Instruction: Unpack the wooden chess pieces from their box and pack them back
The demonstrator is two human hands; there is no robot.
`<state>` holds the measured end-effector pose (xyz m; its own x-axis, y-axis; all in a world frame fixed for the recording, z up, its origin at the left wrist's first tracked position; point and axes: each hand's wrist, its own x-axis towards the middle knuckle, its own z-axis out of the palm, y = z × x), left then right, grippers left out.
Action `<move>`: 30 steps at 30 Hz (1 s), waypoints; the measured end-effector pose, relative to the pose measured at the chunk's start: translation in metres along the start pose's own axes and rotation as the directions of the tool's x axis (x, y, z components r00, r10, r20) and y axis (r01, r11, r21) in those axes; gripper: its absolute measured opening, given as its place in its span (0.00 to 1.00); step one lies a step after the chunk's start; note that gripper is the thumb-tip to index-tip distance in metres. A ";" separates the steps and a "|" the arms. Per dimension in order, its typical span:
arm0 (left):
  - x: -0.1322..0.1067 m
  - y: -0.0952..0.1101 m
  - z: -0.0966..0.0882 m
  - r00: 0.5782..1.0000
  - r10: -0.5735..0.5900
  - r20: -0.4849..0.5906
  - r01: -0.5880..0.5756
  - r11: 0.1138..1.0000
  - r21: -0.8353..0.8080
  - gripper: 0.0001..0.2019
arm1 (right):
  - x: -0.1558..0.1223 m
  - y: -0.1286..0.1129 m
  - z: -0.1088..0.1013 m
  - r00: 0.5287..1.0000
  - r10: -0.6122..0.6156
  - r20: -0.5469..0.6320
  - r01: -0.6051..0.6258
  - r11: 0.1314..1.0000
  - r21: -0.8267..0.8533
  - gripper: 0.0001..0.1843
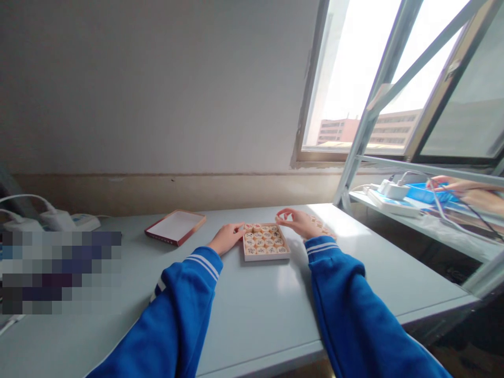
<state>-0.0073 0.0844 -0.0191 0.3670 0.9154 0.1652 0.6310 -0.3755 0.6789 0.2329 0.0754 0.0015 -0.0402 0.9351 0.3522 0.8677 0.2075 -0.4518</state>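
A shallow white-sided box [268,258] stands on the table, filled with rows of round wooden Chinese chess pieces [266,243] marked in black and red. At its left edge, my left hand [225,239] has thumb and fingers gripping the rim. My right hand [298,222] is just beyond the box's far right corner, thumb and fingertips pinched around a small pale Chinese chess piece [277,218], partly covered by the fingers. More loose chess pieces [322,227] lie on the table to the right, half hidden behind my right hand and cuff.
The box lid [177,226], white inside with a dark red side, lies at the left. Chargers and a power strip [84,222] sit at the far left near a blurred patch. Beyond a metal frame on the right, another person's hand [444,184] reaches over a blue tray [427,193].
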 end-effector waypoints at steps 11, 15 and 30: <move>0.001 -0.003 0.002 1.000 0.012 -0.009 -0.012 0.999 0.042 0.24 | -0.001 -0.019 0.020 0.969 -0.214 0.128 0.204 0.976 0.081 0.18; 0.000 0.000 0.000 1.000 -0.008 0.000 0.008 0.997 0.071 0.24 | 0.001 -0.010 0.014 0.983 -0.164 0.084 0.161 0.986 0.034 0.16; 0.000 0.000 0.002 1.000 -0.006 -0.012 0.008 0.995 0.104 0.21 | -0.004 0.016 0.004 0.988 0.119 -0.101 -0.150 0.905 -0.397 0.13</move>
<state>-0.0062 0.0847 -0.0204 0.3550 0.9195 0.1691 0.7012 -0.3815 0.6023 0.2447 0.0760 -0.0100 0.1139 0.9192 0.3769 0.9884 -0.0666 -0.1363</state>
